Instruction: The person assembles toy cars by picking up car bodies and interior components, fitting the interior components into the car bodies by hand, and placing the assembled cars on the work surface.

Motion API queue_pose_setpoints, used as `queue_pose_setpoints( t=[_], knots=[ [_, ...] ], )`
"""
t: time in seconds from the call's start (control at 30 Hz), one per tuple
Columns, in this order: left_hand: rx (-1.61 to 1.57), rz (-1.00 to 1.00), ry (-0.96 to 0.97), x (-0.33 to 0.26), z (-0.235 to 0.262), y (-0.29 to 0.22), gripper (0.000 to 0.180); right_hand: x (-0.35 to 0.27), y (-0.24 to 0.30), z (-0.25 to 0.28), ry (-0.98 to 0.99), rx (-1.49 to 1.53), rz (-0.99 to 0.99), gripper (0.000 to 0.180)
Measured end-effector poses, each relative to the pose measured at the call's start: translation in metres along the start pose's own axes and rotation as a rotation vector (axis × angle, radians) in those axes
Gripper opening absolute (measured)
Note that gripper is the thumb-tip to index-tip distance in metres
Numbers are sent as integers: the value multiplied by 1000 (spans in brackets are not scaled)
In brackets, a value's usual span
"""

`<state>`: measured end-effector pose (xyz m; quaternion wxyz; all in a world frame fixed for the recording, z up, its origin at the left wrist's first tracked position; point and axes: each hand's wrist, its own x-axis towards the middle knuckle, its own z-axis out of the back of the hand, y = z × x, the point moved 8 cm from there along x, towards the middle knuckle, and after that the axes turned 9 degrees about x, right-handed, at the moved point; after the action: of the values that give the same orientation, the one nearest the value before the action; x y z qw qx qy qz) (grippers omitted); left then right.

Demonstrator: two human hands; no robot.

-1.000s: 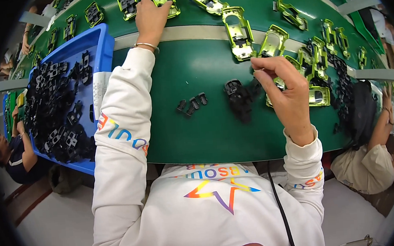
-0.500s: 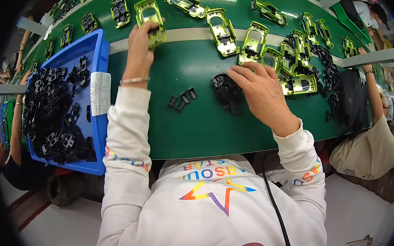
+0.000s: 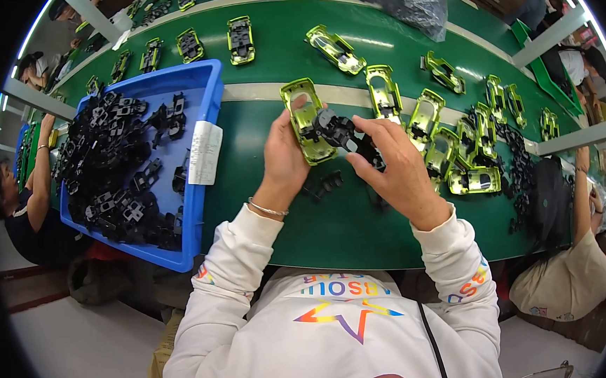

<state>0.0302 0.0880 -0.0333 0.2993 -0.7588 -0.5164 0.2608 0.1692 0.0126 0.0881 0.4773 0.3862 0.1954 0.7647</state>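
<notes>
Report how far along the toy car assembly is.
Done: several green shells farther up the belt already show black chassis fitted. In hand: the left hand holds a green shell while the right hand brings a black chassis to it. Left: many empty shells at right, and a blue bin of black parts.

1 blue bin (image 3: 201,84), 1 white label (image 3: 205,152), about 15 lime-green toy car shells (image 3: 427,114).

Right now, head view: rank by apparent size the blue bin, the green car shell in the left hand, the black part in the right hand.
1. blue bin
2. green car shell, held by the left hand
3. black part in the right hand
</notes>
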Motion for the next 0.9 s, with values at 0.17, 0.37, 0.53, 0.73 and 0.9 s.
queue_pose_setpoints(
  t=[0.17, 0.37, 0.53, 0.73, 0.9],
  knots=[
    [16, -99, -71, -8, -1, -9, 50, 24, 7, -29, -70, -44, 9, 46],
    [101, -161, -51, -12, -10, -14, 38, 44, 14, -42, -173, -119, 61, 43],
    [106, -138, -65, -11, 0, -9, 44, 48, 10, -50, -162, -117, 4, 44],
    [121, -111, -62, -10, -2, -9, 49, 49, 6, -51, -35, -97, -69, 48],
    [121, -88, -52, -12, -2, -7, 49, 48, 17, -47, -7, -187, -29, 47]
  ],
)
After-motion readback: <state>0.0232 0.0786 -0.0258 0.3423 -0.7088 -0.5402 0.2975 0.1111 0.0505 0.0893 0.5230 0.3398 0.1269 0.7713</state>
